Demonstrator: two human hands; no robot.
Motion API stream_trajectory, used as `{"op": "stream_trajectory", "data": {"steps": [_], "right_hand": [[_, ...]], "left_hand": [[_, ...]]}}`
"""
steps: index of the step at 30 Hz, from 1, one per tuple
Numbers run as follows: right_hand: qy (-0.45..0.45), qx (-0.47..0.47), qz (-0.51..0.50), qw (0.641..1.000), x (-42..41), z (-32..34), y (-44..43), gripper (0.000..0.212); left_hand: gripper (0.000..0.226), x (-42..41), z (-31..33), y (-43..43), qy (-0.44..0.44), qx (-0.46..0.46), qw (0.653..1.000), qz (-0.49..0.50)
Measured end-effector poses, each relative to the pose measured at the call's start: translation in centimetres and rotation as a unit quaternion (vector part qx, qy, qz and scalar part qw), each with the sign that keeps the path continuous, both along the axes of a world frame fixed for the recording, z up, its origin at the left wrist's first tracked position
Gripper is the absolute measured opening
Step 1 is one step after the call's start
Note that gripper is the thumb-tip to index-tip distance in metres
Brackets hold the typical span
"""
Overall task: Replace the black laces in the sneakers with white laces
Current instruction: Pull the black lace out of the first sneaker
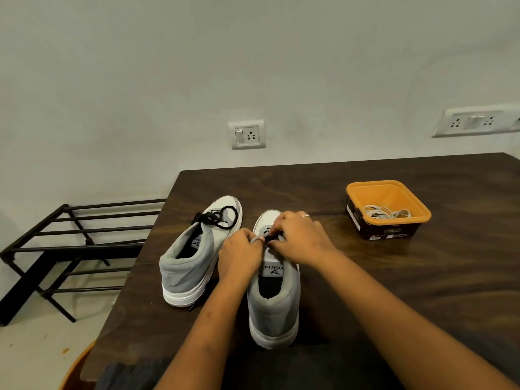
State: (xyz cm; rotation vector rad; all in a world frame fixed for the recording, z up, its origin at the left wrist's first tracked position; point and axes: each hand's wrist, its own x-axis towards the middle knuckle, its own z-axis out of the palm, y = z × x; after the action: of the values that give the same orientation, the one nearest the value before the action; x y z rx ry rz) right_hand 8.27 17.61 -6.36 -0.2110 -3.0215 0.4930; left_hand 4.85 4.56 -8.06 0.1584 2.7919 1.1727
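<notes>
Now, at a dark wooden table (365,277), you bend both hands over the right-hand sneaker (274,313), a grey shoe with a white sole. It stands with its heel toward you and its toe pointing to the far side. Your left hand (240,257) curls its fingers and thumb at the top of the tongue. Your right hand (301,240), a ring (306,216) on one finger, closes in from the right. Between the fingertips of both hands a short stretch of black lace (270,238) shows, pinched from either side. How the rest of that lace runs through the eyelets is hidden under your hands. The tongue label (274,270), reading Velarro, sits just near of your knuckles.

Just to the left, the left-hand sneaker (185,266) stands on the table, heel near and toe angled toward the far right. Its tied black lace (218,220) lies in a loose bow over the front of the shoe, with no hand on it.

To the right on the table, well apart from both sneakers, stands an orange tub (389,190) with dark printed sides. White laces (387,213) lie coiled inside it.

Off the table's left edge, a black metal shoe rack (70,240) stands on the pale floor by the wall. On the wall beyond the table are a switch-and-socket plate (247,135) and, further right, a longer socket panel (475,122).
</notes>
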Motion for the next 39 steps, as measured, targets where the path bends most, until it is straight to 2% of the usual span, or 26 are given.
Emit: {"op": "stream_trajectory", "data": {"steps": [2,4,6,8,9,10,12,13,14,15,16,17,18,20,21,23,25,27,29,31,32,34,36,37,38,39], "right_hand": [[0.045,0.046,-0.014,0.998,0.2,-0.5,-1.0,0.023],[0.084,0.031,-0.014,0.996,0.2,-0.9,-1.3,0.013],[0.097,-0.062,-0.032,0.993,-0.1,-1.3,-1.0,0.005],[0.120,-0.229,-0.072,0.963,-0.6,-1.5,-0.4,0.014],[0.149,-0.310,-0.107,0.933,-0.8,-1.3,0.1,0.016],[0.179,-0.401,-0.153,0.885,-0.9,-0.9,0.6,0.016],[0.220,-0.594,-0.242,0.735,-0.9,0.1,1.9,0.019],[0.230,-0.659,-0.271,0.662,-0.7,0.7,2.4,0.019],[0.235,-0.698,-0.288,0.612,-0.6,0.8,2.9,0.019],[0.234,-0.717,-0.294,0.587,-0.4,0.8,3.2,0.017],[0.219,-0.719,-0.290,0.592,-0.4,0.8,3.2,0.015],[0.197,-0.701,-0.273,0.629,-0.3,0.7,2.9,0.013],[0.172,-0.643,-0.240,0.706,-0.2,0.7,2.5,0.012],[0.121,-0.396,-0.118,0.903,0.0,0.7,1.7,0.014],[0.092,-0.263,-0.041,0.959,0.0,0.7,1.2,0.014],[0.020,-0.075,0.036,0.996,0.1,0.6,0.0,0.018],[0.004,0.024,0.032,0.999,0.3,0.3,-0.9,0.024],[0.032,-0.004,0.023,0.999,0.1,-0.2,-1.0,0.023],[0.058,-0.131,0.005,0.990,-0.3,-0.6,-0.4,0.019],[0.091,-0.283,-0.043,0.954,-0.6,-0.3,0.4,0.017],[0.113,-0.367,-0.078,0.920,-0.5,0.1,0.7,0.020],[0.148,-0.544,-0.149,0.812,-0.2,0.9,1.1,0.025],[0.175,-0.704,-0.177,0.666,0.0,1.9,1.4,0.027],[0.184,-0.752,-0.176,0.608,0.1,2.3,1.6,0.026],[0.182,-0.779,-0.169,0.576,0.2,2.6,1.7,0.026],[0.167,-0.785,-0.159,0.575,0.1,2.7,1.7,0.026]], "left_hand": [[0.016,0.0,-0.1,0.0,0.000,0.001,1.000,-0.001],[0.017,0.0,-0.1,0.0,0.000,0.004,1.000,-0.001],[0.018,-0.2,0.0,-0.1,-0.002,0.013,1.000,-0.002],[0.018,-0.3,0.1,-0.2,-0.005,0.019,1.000,-0.007],[0.018,-0.3,0.1,-0.2,-0.007,0.020,1.000,-0.010],[0.018,-0.3,0.1,-0.3,-0.008,0.021,1.000,-0.012],[0.019,-0.3,0.1,-0.3,-0.008,0.021,1.000,-0.012],[0.020,-0.2,0.1,-0.2,-0.009,0.019,1.000,-0.011],[0.020,-0.2,0.1,-0.2,-0.008,0.018,1.000,-0.010],[0.021,-0.2,0.1,-0.2,-0.008,0.017,1.000,-0.009],[0.022,-0.1,0.1,-0.2,-0.009,0.017,1.000,-0.008],[0.022,-0.1,0.1,-0.2,-0.010,0.019,1.000,-0.006],[0.023,-0.1,0.1,-0.1,-0.011,0.020,1.000,-0.005],[0.022,-0.2,0.0,-0.1,-0.014,0.020,1.000,-0.004],[0.022,-0.2,0.0,-0.1,-0.012,0.020,1.000,-0.003],[0.022,-0.3,-0.1,-0.1,-0.010,0.022,1.000,-0.003],[0.022,-0.4,-0.2,-0.1,-0.013,0.028,1.000,-0.002],[0.020,-0.5,-0.2,-0.2,-0.019,0.037,0.999,0.005],[0.019,-0.6,-0.2,-0.2,-0.022,0.045,0.999,0.008],[0.021,-0.7,-0.2,-0.2,-0.021,0.041,0.999,0.003],[0.022,-0.7,-0.1,-0.2,-0.021,0.036,0.999,0.001],[0.021,-0.7,-0.2,-0.2,-0.018,0.027,0.999,-0.003],[0.021,-0.6,-0.2,-0.2,-0.017,0.019,1.000,-0.005],[0.021,-0.6,-0.2,-0.2,-0.017,0.016,1.000,-0.006],[0.021,-0.6,-0.2,-0.2,-0.017,0.013,1.000,-0.007],[0.021,-0.6,-0.2,-0.2,-0.016,0.009,1.000,-0.008]]}}
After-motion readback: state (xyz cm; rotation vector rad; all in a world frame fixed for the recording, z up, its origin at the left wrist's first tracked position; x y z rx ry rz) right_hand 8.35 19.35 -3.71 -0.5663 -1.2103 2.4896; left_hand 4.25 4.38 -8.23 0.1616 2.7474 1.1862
